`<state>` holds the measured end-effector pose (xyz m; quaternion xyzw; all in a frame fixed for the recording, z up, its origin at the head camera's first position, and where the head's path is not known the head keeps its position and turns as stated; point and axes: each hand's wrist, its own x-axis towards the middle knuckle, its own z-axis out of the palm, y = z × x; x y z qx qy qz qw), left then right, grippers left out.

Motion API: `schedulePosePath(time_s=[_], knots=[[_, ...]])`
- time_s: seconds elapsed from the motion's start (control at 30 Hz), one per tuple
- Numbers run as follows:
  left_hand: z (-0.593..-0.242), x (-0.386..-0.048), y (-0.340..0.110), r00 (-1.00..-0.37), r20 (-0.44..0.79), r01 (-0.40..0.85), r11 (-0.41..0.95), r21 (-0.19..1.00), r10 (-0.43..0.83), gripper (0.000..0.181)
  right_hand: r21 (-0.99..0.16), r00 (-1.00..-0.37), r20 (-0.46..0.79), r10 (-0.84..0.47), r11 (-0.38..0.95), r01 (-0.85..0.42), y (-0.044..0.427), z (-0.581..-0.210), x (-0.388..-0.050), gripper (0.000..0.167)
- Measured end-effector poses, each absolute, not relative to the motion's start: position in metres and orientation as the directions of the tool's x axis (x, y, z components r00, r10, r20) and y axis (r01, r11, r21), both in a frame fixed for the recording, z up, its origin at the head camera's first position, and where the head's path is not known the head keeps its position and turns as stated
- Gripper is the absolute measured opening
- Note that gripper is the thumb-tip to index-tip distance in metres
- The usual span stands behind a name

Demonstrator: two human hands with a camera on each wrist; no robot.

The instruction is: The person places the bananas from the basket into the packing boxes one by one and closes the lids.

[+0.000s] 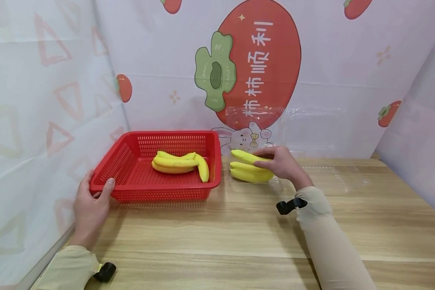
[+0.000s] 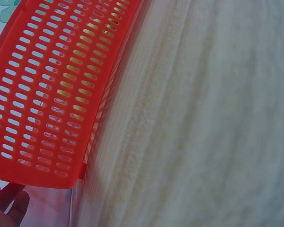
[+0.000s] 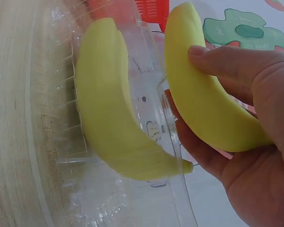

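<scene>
A red plastic basket (image 1: 159,193) with slotted walls stands on the left of the table. Several yellow bananas (image 1: 175,162) lie inside it, toward its right side. At the basket's near left corner my left hand (image 1: 92,205) grips the rim, thumb on top. My right hand (image 1: 280,163) holds a single banana (image 3: 199,90) between thumb and fingers, over a clear plastic container (image 1: 330,177) whose lid stands up behind. Below that banana, more bananas (image 3: 104,94) lie in the container's left part; in the right wrist view they show through its transparent wall.
The wood-grain table (image 1: 210,241) stretches toward me and to the right. A printed cloth backdrop (image 1: 156,60) rises behind, and a white cloth wall (image 1: 40,121) stands close to my left hand. Each wrist wears a small black camera (image 1: 286,207).
</scene>
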<state>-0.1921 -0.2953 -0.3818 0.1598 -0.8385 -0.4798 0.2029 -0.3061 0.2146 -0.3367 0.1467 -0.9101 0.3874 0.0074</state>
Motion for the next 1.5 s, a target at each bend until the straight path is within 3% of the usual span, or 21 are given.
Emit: schedulePosePath(time_s=[0.63, 1.13, 1.5], knots=[[-0.38, -0.192, -0.295, -0.87, 0.173, -0.069, 0.463, 0.884, -0.461, 0.083, -0.62, -0.967, 0.063, -0.248, 0.749, -0.233, 0.213, -0.347, -0.31, 0.036], [-0.379, -0.191, -0.294, -0.869, 0.157, -0.094, 0.469, 0.878, -0.468, 0.081, -0.568, -0.965, 0.109, -0.238, 0.782, -0.257, 0.207, -0.353, -0.311, 0.036], [-0.38, -0.192, -0.294, -0.868, 0.16, -0.093, 0.472, 0.877, -0.469, 0.081, -0.576, -0.959, 0.067, -0.276, 0.774, -0.263, 0.208, -0.35, -0.309, 0.036]])
